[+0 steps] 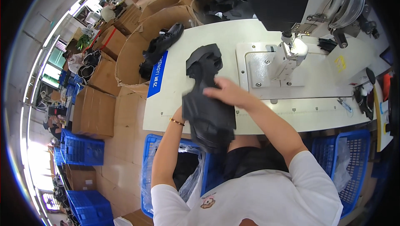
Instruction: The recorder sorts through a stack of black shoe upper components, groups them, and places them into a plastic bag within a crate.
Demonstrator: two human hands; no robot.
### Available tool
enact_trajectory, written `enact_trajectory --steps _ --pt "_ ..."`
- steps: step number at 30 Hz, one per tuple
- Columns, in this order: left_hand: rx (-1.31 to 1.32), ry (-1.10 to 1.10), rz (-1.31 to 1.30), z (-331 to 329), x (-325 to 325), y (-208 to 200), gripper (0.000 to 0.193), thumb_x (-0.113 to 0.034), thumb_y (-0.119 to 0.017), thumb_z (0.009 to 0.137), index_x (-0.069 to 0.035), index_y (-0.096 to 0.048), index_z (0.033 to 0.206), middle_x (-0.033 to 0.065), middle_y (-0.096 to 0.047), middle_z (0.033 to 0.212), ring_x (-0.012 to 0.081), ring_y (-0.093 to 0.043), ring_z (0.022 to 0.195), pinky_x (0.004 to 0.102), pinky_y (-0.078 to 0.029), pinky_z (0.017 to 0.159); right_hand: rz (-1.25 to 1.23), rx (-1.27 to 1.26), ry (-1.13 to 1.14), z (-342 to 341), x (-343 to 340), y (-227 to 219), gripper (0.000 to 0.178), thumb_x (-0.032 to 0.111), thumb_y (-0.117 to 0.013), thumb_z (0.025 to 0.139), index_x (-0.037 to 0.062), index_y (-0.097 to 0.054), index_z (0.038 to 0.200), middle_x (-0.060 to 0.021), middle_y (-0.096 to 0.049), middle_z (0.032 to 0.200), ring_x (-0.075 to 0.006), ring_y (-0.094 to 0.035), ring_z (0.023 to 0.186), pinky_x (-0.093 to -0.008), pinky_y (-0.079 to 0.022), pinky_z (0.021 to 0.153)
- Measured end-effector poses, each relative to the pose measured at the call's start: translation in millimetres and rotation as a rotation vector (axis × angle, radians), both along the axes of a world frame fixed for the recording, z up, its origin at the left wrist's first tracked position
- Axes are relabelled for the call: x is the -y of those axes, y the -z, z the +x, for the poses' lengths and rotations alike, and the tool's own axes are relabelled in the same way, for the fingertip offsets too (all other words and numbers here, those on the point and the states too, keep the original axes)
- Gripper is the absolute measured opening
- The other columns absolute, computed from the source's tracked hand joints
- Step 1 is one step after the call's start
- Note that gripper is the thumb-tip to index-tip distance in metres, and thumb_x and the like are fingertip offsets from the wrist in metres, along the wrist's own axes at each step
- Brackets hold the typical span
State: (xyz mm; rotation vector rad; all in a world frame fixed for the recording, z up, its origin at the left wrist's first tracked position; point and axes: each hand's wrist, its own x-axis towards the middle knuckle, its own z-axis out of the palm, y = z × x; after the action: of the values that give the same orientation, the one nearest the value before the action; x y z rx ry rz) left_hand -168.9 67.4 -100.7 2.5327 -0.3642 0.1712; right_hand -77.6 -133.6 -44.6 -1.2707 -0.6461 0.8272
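Note:
In front of me, several black shoe uppers (208, 111) hang over the near table edge, bunched together. My left hand (178, 114) is closed on them from the left side; its fingers are hidden behind the black material. My right hand (230, 92) reaches in from the right, slightly smeared, with thumb and fingers closed on the upper part of the black pieces. Beyond it, another black shoe piece (204, 57) lies on the white table (175, 88), its lower end overlapping the held ones.
A white sewing machine (287, 57) stands on the right of the table. Small snips (345, 104) lie near the right edge. A cardboard box (129, 65) with black uppers (164, 42) adjoins the left edge. Blue baskets (150, 176) flank my legs.

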Motion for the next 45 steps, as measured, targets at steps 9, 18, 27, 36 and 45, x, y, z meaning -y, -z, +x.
enact_trajectory --steps 9,18,27,36,45 --pt "-0.605 -0.787 -0.937 9.0 41.4 -41.1 0.064 -0.051 -0.047 0.082 0.003 -0.044 0.114 0.0118 -0.052 0.106 0.0219 -0.052 0.091 0.0335 -0.042 0.077 -0.426 0.829 -0.143 -19.9 29.0 21.2 0.064 0.034 -0.066 0.071 -0.0075 -0.039 0.111 -0.0272 -0.053 0.099 -0.0391 -0.051 0.096 -0.0383 -0.041 0.082" --pt "-0.568 -0.837 -0.776 55.0 70.9 -42.6 0.073 -0.048 -0.071 0.061 0.008 -0.052 0.103 0.0168 -0.056 0.099 0.0196 -0.055 0.089 0.0327 -0.044 0.074 -0.097 0.331 0.073 -6.6 -11.2 78.1 0.06 0.021 -0.058 0.08 -0.0072 -0.028 0.123 -0.0169 -0.042 0.12 -0.0231 -0.043 0.11 -0.032 -0.034 0.092" --pt "-0.585 -0.759 -1.126 10.3 105.5 -48.1 0.043 -0.025 -0.071 0.065 0.004 -0.057 0.094 0.0107 -0.06 0.084 0.0177 -0.06 0.072 0.0295 -0.049 0.06 -0.096 -0.334 0.013 -21.9 46.9 37.1 0.065 0.031 -0.061 0.08 -0.0049 -0.03 0.123 -0.0129 -0.044 0.115 -0.0159 -0.045 0.103 -0.0261 -0.04 0.083" --pt "-0.467 -0.506 -1.117 1.1 96.3 -24.3 0.035 -0.022 -0.06 0.075 -0.003 -0.057 0.104 0.0071 -0.06 0.084 0.0136 -0.057 0.076 0.0258 -0.044 0.066 -0.131 0.23 -0.094 -26.1 10.4 63.1 0.066 0.035 -0.064 0.076 -0.0059 -0.036 0.119 -0.0114 -0.048 0.11 -0.0158 -0.047 0.099 -0.0277 -0.04 0.082" --pt "-0.368 -0.707 -1.215 -19.8 115.5 -35.5 0.064 -0.034 -0.072 0.062 0.012 -0.051 0.1 0.0182 -0.056 0.096 0.0217 -0.054 0.086 0.0292 -0.045 0.07 -0.071 -0.337 -0.1 -11.8 58.2 30.4 0.05 0.044 -0.04 0.088 0.0094 -0.036 0.124 -0.0083 -0.039 0.122 -0.0195 -0.04 0.108 -0.0395 -0.036 0.087"
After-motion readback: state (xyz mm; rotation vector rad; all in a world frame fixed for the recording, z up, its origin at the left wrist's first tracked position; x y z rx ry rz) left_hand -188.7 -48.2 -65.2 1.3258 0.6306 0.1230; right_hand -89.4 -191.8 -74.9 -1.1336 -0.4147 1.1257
